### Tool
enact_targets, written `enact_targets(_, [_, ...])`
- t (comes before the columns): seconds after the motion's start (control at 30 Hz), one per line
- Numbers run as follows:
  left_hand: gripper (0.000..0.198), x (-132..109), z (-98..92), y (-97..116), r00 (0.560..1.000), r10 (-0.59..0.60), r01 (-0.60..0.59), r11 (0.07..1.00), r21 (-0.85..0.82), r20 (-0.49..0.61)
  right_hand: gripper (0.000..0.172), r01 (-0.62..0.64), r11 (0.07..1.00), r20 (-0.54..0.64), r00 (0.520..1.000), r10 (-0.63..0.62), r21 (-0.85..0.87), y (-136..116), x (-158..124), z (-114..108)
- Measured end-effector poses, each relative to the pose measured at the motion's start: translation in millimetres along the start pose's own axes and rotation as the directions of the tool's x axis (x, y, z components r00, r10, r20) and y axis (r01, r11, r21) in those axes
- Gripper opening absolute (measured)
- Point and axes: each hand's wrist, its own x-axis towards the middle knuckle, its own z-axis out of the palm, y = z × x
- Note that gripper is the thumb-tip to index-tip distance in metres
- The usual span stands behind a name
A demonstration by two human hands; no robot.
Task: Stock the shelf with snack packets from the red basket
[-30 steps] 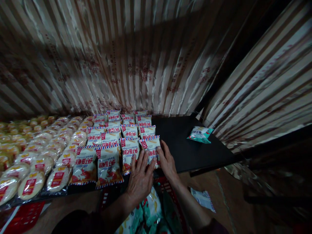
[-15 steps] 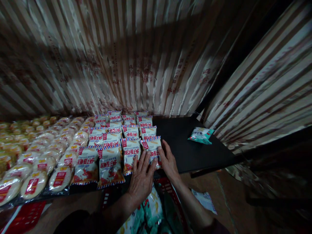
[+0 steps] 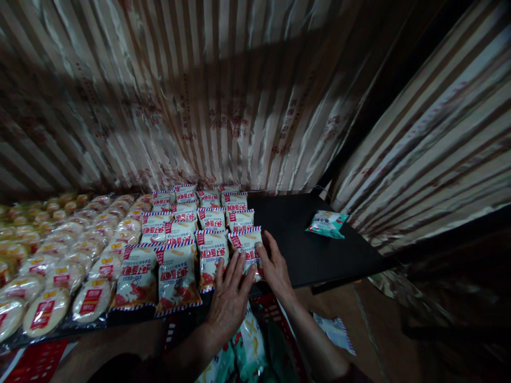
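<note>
Both hands rest on the last packet of the front row.

Head view: the left hand [image 3: 229, 298] lies flat, fingers spread, on the near edge of a red-and-white packet [image 3: 246, 246] at the right end of the rows [image 3: 179, 234] on the black worktop [image 3: 311, 255]. The right hand [image 3: 276, 270] is loosely open against the packet's right side, thumb on it; neither hand grips it. A green packet [image 3: 326, 223] lies well apart to the right. Round cakes [image 3: 48, 311] fill the left. A striped curtain [image 3: 219, 106] hangs behind, and a red basket [image 3: 275, 308] sits below the hands.
</note>
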Motion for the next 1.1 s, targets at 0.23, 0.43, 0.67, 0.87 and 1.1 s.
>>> enact_targets(0.23, [0.049, 0.7, 2.1, -0.2, 1.0, -0.012, 0.012, 1.0, 0.021, 0.005, 0.058, 0.383, 0.886, 0.026, 0.921, -0.39, -0.261, 0.6, -3.1, -2.7])
enact_targets(0.43, [0.043, 2.7, 3.1, 0.6, 1.0, -0.01, 0.01, 0.999, 0.043, 0.0, 0.054, 0.499, 0.753, 0.129, 0.859, -0.496, -0.428, -11.9, -0.6, -1.3])
enact_targets(0.67, [0.049, 1.2, 5.7, 0.5, 1.0, -0.013, 0.013, 1.0, 0.012, -0.003, 0.057, 0.486, 0.676, 0.274, 0.873, -0.403, -0.554, -45.4, 36.1, 13.5])
enact_targets(0.87, [0.051, 2.0, 2.8, 0.9, 0.999, -0.048, 0.048, 0.999, -0.005, 0.019, 0.063, 0.498, 0.637, 0.41, 0.863, -0.296, -0.588, -59.4, 56.0, 21.7])
enact_targets(1.1, [0.052, 1.2, 1.8, 1.9, 0.999, -0.031, 0.033, 0.998, -0.055, 0.042, 0.06, 0.534, 0.613, 0.445, 0.84, -0.31, -0.582, -54.1, 57.3, 18.5])
